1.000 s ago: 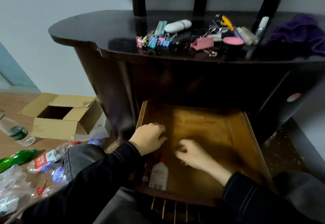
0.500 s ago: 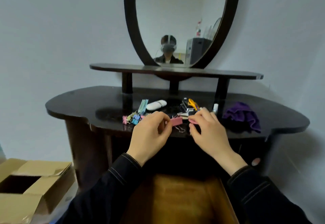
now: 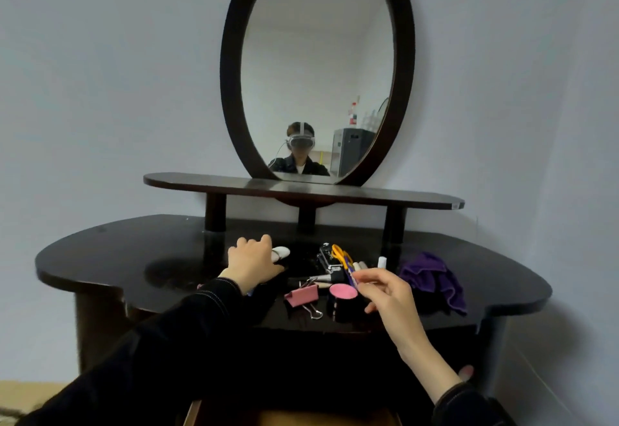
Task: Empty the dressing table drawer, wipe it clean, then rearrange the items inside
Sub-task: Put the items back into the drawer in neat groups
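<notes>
Only a wooden strip of the open drawer shows at the bottom edge. Its items lie on the dark dressing table top. My left hand reaches over the pile, fingers curled round a white oval case that pokes out between index finger and thumb. My right hand hovers over the right of the pile, thumb and forefinger pinching a thin purple item. A pink binder clip and a pink-topped black jar lie between my hands. A purple cloth is bunched at the right.
Yellow-handled scissors, a black clip and a white tube lie behind the jar. A raised shelf on short posts and an oval mirror stand at the back. A cardboard corner shows bottom left.
My view rose from the drawer to the table top. Both hands left the drawer; the left moved from the pink clip to the white case, the right drew back holding the purple item.
</notes>
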Available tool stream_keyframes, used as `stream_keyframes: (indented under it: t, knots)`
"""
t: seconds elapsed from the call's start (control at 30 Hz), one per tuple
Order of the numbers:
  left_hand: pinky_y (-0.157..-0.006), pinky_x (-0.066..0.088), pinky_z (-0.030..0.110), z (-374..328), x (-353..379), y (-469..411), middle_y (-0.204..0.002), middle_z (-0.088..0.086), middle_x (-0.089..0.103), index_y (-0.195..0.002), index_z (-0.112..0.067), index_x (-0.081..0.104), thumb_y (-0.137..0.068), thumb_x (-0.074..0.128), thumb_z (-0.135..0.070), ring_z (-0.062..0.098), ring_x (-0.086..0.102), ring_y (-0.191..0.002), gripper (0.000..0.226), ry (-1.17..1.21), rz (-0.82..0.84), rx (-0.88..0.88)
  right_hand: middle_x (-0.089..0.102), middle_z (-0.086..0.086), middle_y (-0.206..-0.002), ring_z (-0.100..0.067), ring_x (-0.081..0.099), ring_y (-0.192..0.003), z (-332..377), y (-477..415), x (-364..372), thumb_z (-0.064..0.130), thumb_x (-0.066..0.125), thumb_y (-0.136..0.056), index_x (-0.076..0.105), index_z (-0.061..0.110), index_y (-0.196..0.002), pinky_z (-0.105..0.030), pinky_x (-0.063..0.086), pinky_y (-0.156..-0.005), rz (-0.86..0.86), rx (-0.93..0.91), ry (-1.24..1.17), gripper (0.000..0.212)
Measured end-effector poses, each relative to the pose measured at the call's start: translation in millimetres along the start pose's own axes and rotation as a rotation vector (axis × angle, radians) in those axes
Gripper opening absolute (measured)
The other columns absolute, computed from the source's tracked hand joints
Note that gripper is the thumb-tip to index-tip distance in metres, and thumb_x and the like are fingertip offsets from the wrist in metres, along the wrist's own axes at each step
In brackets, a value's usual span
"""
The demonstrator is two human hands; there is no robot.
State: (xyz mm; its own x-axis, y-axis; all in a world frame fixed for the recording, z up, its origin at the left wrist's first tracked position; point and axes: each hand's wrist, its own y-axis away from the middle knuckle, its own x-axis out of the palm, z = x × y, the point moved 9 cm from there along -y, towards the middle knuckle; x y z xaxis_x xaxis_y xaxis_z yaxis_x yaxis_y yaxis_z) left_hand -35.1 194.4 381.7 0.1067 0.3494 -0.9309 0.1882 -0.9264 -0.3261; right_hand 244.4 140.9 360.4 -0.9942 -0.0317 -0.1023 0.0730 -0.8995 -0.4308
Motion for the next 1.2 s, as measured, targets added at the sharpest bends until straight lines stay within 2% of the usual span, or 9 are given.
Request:
stream_keyframes:
  t: [0.1, 0.23, 0.37, 0.5, 0.7, 0.87, 0.97, 1.07, 1.2]
  knots:
    - [-0.082, 0.041, 0.041, -5.2, -3.2, -7.7, -0.111, 0.008, 0.065, -0.107, -0.014, 0.048, -0.085, 0.062, -0.049, 0.033, 0.051, -0.110, 0.044, -0.066, -0.064, 0.022, 0.077, 0.009, -0.099, -0.016, 0.071, -0.088, -6.6, -4.8, -7.7, 0.004, 0.067, -0.090, 0.081, 0.027, -0.087, -0.025, 0.054, -0.062, 0.005, 0.089, -0.051, 0.027]
    - [-0.079, 0.040, 0.041, -19.1, -6.8, -0.2, -0.106, 0.008, 0.067, -0.099, -0.015, 0.042, -0.094, 0.048, -0.039, 0.033, 0.055, -0.105, 0.026, -0.053, -0.159, 0.071, 0.078, 0.002, -0.099, -0.014, 0.072, -0.082, -12.3, -7.9, -16.2, 0.000, 0.064, -0.091, 0.081, 0.018, -0.089, -0.026, 0.055, -0.060, -0.041, 0.161, -0.169, 0.025]
    - [-0.071, 0.038, 0.041, -35.5, -20.9, 20.7, -0.088, 0.005, 0.067, -0.092, -0.017, 0.039, -0.100, 0.040, -0.033, 0.031, 0.056, -0.088, 0.017, 0.054, -0.369, 0.197, 0.077, -0.007, -0.088, -0.012, 0.070, -0.073, -12.5, -8.6, -19.9, -0.001, 0.064, -0.092, 0.081, 0.014, -0.090, -0.025, 0.054, -0.058, -0.053, 0.155, -0.242, 0.022]
    - [-0.061, 0.038, 0.037, -44.3, -38.9, 34.8, -0.089, 0.003, 0.062, -0.104, -0.015, 0.051, -0.101, 0.045, -0.028, 0.025, 0.054, -0.076, 0.015, 0.290, -0.502, 0.349, 0.077, -0.009, -0.090, -0.014, 0.069, -0.074, -17.4, -11.5, -27.0, 0.001, 0.066, -0.091, 0.081, 0.017, -0.091, -0.027, 0.054, -0.058, -0.070, 0.150, -0.206, 0.022]
    - [-0.066, 0.044, 0.028, -43.1, -36.3, 39.4, -0.112, -0.001, 0.062, -0.128, -0.018, 0.049, -0.104, 0.044, -0.023, 0.014, 0.058, -0.081, 0.025, 0.507, -0.448, 0.418, 0.073, -0.014, -0.094, -0.012, 0.064, -0.066, -13.5, -17.5, -42.1, -0.001, 0.063, -0.093, 0.072, 0.012, -0.106, -0.023, 0.050, -0.050, -0.139, 0.101, 0.024, 0.021]
    - [-0.059, 0.043, 0.015, -42.9, -52.9, 64.6, -0.085, -0.012, 0.063, -0.122, -0.028, 0.051, -0.105, 0.041, -0.031, 0.007, 0.061, -0.069, 0.020, 0.846, -0.475, 0.442, 0.071, 0.009, -0.096, -0.009, 0.066, -0.072, 52.0, -12.2, -15.2, 0.012, 0.064, -0.097, 0.066, 0.033, -0.113, -0.020, 0.050, -0.052, -0.058, -0.183, 0.143, 0.026]
    - [-0.054, 0.045, 0.017, -49.7, -64.2, 91.1, -0.089, -0.012, 0.064, -0.118, -0.034, 0.054, -0.104, 0.042, -0.035, 0.008, 0.060, -0.063, 0.019, 1.062, -0.422, 0.471, 0.067, 0.016, -0.110, -0.012, 0.070, -0.086, 78.7, -2.5, 22.7, 0.021, 0.065, -0.097, 0.055, 0.038, -0.134, -0.024, 0.058, -0.060, 0.112, -0.214, 0.167, 0.042]
    - [-0.050, 0.046, 0.023, -57.6, -72.0, 121.3, -0.086, -0.002, 0.066, -0.122, -0.034, 0.055, -0.103, 0.045, -0.033, 0.011, 0.060, -0.060, 0.021, 1.239, -0.279, 0.496, 0.069, 0.006, -0.114, -0.018, 0.071, -0.093, 94.7, 17.9, 41.5, 0.015, 0.068, -0.095, 0.055, 0.031, -0.137, -0.036, 0.063, -0.065, 0.182, -0.232, 0.055, 0.046]
    - [-0.048, 0.051, 0.035, -56.4, -36.0, 176.4, -0.093, 0.015, 0.068, -0.130, -0.024, 0.049, -0.100, 0.055, -0.029, 0.033, 0.066, -0.061, 0.030, 1.435, 0.064, 0.489, 0.074, -0.003, -0.110, -0.016, 0.070, -0.081, 81.7, 64.4, 42.0, 0.012, 0.071, -0.091, 0.066, 0.027, -0.123, -0.027, 0.056, -0.055, 0.254, -0.234, -0.090, 0.035]
